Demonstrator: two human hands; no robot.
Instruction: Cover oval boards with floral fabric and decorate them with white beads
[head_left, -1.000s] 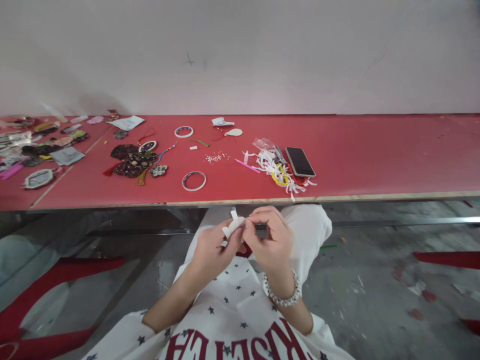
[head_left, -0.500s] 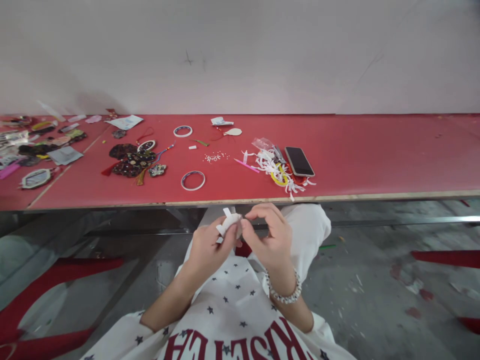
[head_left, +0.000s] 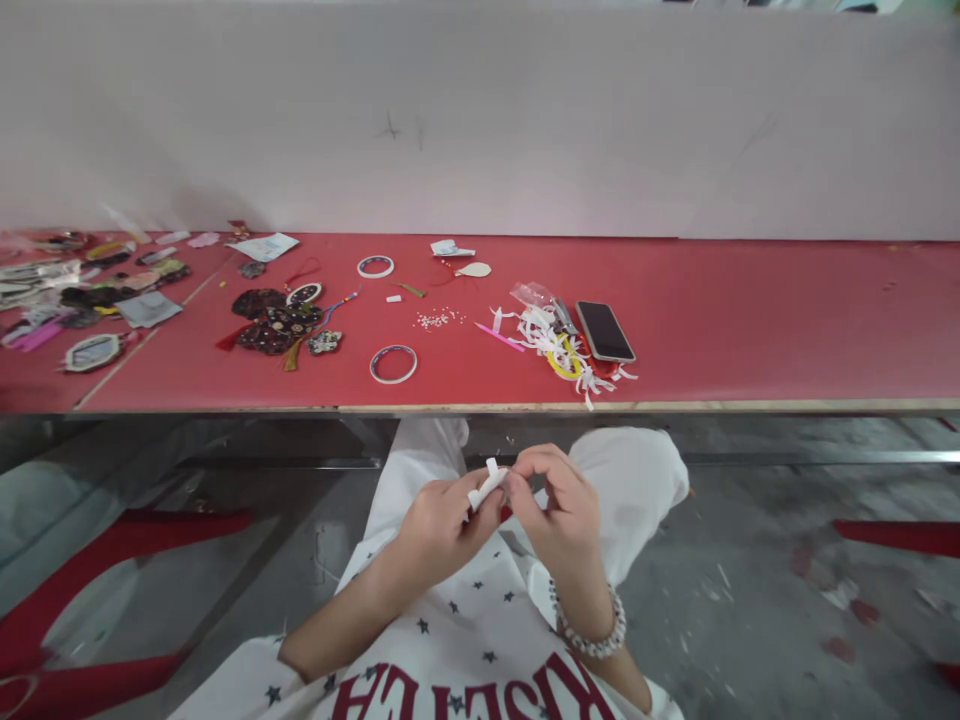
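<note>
Over my lap, below the table's front edge, my left hand (head_left: 448, 520) pinches a small white piece (head_left: 487, 488) with a strip sticking up from it. My right hand (head_left: 559, 497) is closed beside it, thumb and forefinger together at the piece's right side; what they grip is too small to make out. A beaded bracelet (head_left: 592, 630) circles my right wrist. On the table lie scattered white beads (head_left: 439, 319), two tape rolls (head_left: 393, 365) (head_left: 375, 267) and a pink pen (head_left: 500, 337).
The red table (head_left: 750, 320) holds a phone (head_left: 604, 331), a heap of white strips (head_left: 541, 328), dark ornaments with tassels (head_left: 274, 325) and mixed craft items at the far left. A pale panel (head_left: 525, 120) stands behind. Red stool parts flank my legs.
Both hands have moved slightly down and to the right with the white piece, which is now turned more edge-on. The view has shifted a little.
</note>
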